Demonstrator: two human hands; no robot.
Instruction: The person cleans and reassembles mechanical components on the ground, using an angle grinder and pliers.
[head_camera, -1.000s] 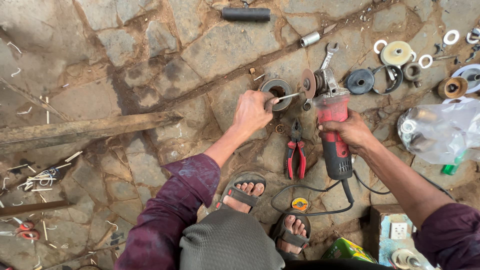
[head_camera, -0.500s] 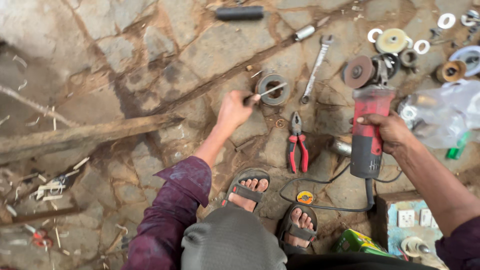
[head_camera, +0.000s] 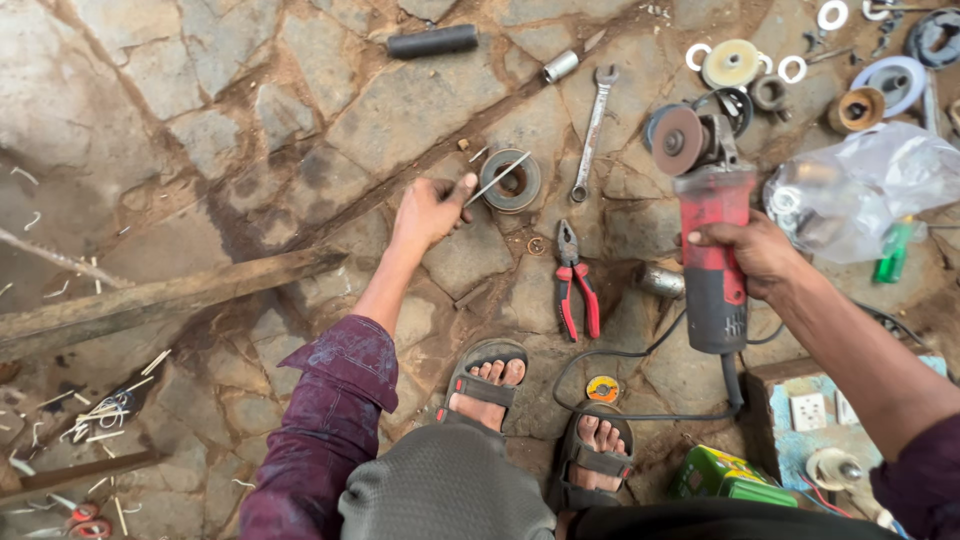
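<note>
My left hand (head_camera: 428, 212) pinches one end of a thin metal rod (head_camera: 497, 179), whose other end lies across a round metal ring part (head_camera: 511, 182) on the stone floor. My right hand (head_camera: 757, 256) grips the body of a red and black angle grinder (head_camera: 712, 240). Its worn disc (head_camera: 677, 139) points away from me, raised to the right of a spanner (head_camera: 592, 119). The grinder's black cord (head_camera: 640, 385) loops down past my sandalled feet (head_camera: 486, 379).
Red-handled pliers (head_camera: 577, 283) lie between my hands. A black cylinder (head_camera: 432, 41) lies at the top. Discs, rings and washers (head_camera: 732, 63) are scattered at top right, beside a clear plastic bag (head_camera: 868, 189). A wooden plank (head_camera: 150, 298) lies at left, a socket board (head_camera: 810, 412) at lower right.
My right hand has carried the grinder right and away from the ring part. My left hand has drawn back to the left with the thin rod.
</note>
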